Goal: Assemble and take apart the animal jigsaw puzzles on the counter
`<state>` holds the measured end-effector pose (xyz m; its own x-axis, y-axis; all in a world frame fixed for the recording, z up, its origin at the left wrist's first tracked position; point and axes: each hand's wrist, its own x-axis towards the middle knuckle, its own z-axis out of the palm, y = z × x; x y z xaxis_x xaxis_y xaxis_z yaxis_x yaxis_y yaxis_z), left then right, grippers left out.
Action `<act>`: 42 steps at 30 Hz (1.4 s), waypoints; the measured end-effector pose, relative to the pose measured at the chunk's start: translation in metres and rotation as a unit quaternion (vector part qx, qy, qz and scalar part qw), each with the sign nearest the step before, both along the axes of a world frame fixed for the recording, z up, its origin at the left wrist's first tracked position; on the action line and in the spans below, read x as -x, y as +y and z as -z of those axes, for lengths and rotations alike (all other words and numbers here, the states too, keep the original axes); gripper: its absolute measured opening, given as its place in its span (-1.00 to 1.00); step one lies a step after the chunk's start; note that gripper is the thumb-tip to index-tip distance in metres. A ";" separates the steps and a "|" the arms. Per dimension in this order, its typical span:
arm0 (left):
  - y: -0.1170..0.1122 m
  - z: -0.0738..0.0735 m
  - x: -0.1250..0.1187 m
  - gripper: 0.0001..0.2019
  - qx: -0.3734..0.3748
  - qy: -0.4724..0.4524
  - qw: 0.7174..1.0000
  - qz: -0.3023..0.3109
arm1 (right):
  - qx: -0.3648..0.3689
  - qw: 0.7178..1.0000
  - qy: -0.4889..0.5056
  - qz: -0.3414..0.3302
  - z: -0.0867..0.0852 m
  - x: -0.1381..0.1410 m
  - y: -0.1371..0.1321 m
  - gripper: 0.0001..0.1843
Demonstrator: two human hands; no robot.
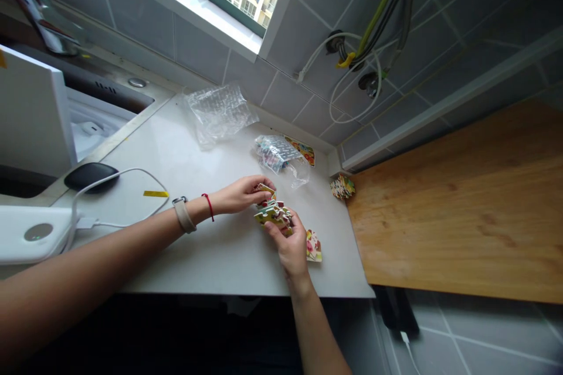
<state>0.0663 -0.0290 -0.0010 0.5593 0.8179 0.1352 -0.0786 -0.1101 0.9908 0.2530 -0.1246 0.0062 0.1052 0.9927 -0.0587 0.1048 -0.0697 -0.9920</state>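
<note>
While pinching multicoloured, jigsaw-edged cardboard pieces (273, 223) between right hand (292, 246) thumb and fingers, just in front of the filled clear plastic bag (276, 151), pinching more with left hand (246, 193) fingertips: grip edges lightly, steady!

Left forearm (105, 258): bare, stretching across from the lower left, roughly in line with the wrist (199, 210).
Left hand (240, 195): back uppermost, fingers bent and pinched against the thumb.
Right forearm (317, 325): bare, rising from the bottom edge, leaning left.
Right hand (294, 249): gripping, thumb (273, 233) extended, fingers curled opposite.
Hands: close together, the left slightly farther forward.
</note>
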 end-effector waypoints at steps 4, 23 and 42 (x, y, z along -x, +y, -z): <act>0.003 0.003 0.000 -0.57 0.013 -0.013 0.996 -0.084 | -0.028 0.999 0.040 -0.014 0.000 0.019 0.036 -0.35; 0.012 0.029 0.015 -0.27 -0.285 0.312 0.905 -0.052 | -0.105 0.972 0.197 0.076 0.012 0.029 0.037 -0.15; 0.007 0.015 0.014 -0.25 -0.265 0.276 0.923 -0.039 | -0.112 0.954 0.224 0.167 0.012 0.025 0.046 -0.39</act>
<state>0.0527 -0.0223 -0.0160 0.6050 0.7595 0.2389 0.4514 -0.5744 0.6828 0.2284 -0.0788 -0.0062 0.4318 0.9012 0.0371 -0.3249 0.1937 -0.9257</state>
